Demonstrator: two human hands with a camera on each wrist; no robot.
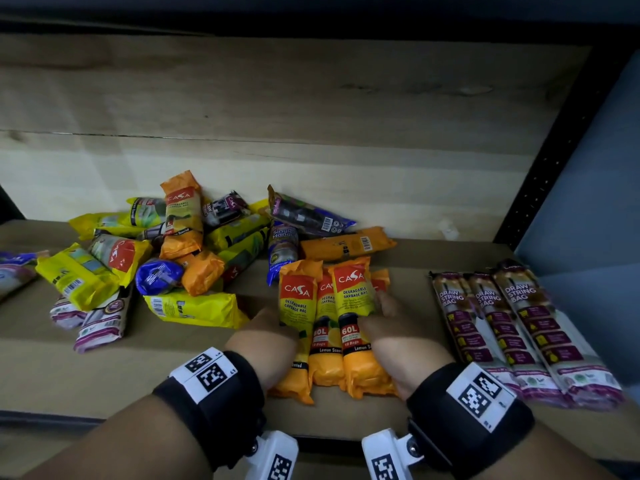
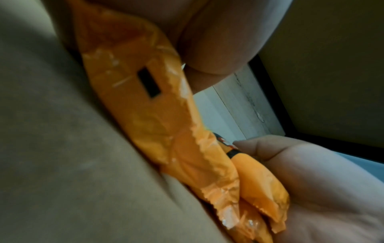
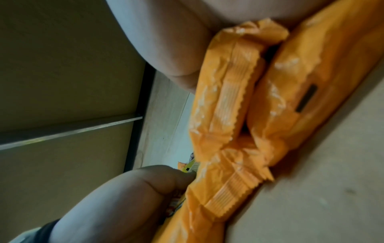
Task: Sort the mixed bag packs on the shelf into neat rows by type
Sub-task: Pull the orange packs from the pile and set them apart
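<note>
Several orange CASA garbage bag packs [image 1: 349, 306] lie side by side, lengthwise, at the front middle of the shelf [image 1: 138, 368]. My left hand [image 1: 282, 322] holds their left side, its fingertips hidden by the outer pack. My right hand [image 1: 375, 313] grips the right side, thumb on top. The left wrist view shows an orange pack [image 2: 158, 115] between my fingers [image 2: 207, 41] and thumb [image 2: 270, 148]. The right wrist view shows the orange packs [image 3: 228, 98] beside my thumb [image 3: 162, 177].
Three purple draw string bag packs [image 1: 519, 320] form a row at the right. A mixed pile [image 1: 180, 244] of yellow, orange, blue and purple packs fills the back left. One orange pack [image 1: 346, 245] lies crossways behind my hands. A black upright [image 1: 540, 174] bounds the right.
</note>
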